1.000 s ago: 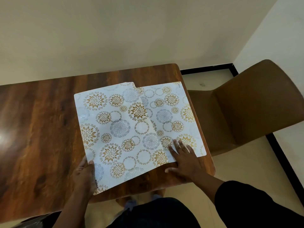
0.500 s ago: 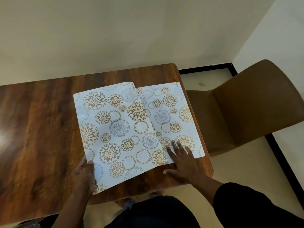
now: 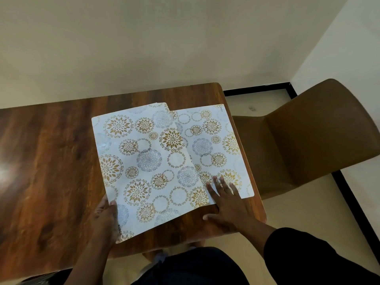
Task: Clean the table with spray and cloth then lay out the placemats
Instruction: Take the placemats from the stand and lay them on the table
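Placemat stage under way | right hand (image 3: 228, 204) is pressing flat, fingers straight, on placemat (image 3: 218, 145) lying at table's (image 3: 51, 161) 3 o'clock end | left hand (image 3: 106, 214) is gripping overlapping stack (image 3: 144, 161), seemingly several mats | spray, cloth unseen.

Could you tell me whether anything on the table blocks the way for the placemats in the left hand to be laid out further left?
Nothing visible does. The left hand grips the placemats at their near left corner, and the wooden table to their left shows only bare wood. The right hand presses flat on the placemat at the right, out of that path.
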`<move>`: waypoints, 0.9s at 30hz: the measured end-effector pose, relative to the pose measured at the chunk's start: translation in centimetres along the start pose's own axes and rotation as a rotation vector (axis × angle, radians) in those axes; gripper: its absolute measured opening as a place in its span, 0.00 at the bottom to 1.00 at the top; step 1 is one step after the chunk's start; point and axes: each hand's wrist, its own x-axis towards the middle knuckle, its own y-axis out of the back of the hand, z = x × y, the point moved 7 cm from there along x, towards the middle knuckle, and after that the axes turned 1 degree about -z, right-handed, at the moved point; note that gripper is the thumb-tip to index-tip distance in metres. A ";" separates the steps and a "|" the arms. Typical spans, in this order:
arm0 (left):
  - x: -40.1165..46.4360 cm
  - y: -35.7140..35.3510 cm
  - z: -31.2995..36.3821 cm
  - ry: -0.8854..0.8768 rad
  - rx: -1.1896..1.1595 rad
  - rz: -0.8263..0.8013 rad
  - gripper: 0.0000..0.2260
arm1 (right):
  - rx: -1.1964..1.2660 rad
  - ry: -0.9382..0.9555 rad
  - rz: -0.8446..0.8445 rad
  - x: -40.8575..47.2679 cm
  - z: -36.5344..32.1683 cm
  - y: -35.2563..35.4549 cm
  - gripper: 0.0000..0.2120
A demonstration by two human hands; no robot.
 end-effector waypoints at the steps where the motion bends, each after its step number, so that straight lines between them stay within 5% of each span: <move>1: 0.0 0.0 0.0 -0.008 -0.006 -0.008 0.20 | -0.005 0.003 -0.001 0.1 0.0 0.1 0.56; 17: -1.0 1.2 0.2 -0.010 -0.037 0.045 0.16 | -0.018 -0.017 -0.017 0.3 -0.2 0.6 0.58; 23: -0.8 1.6 0.8 -0.028 -0.054 0.047 0.19 | 0.110 -0.081 0.287 2.4 -0.5 5.0 0.29; 27: 0.2 2.7 1.0 -0.017 -0.059 0.052 0.19 | 0.527 -0.184 0.230 5.4 -2.2 8.3 0.19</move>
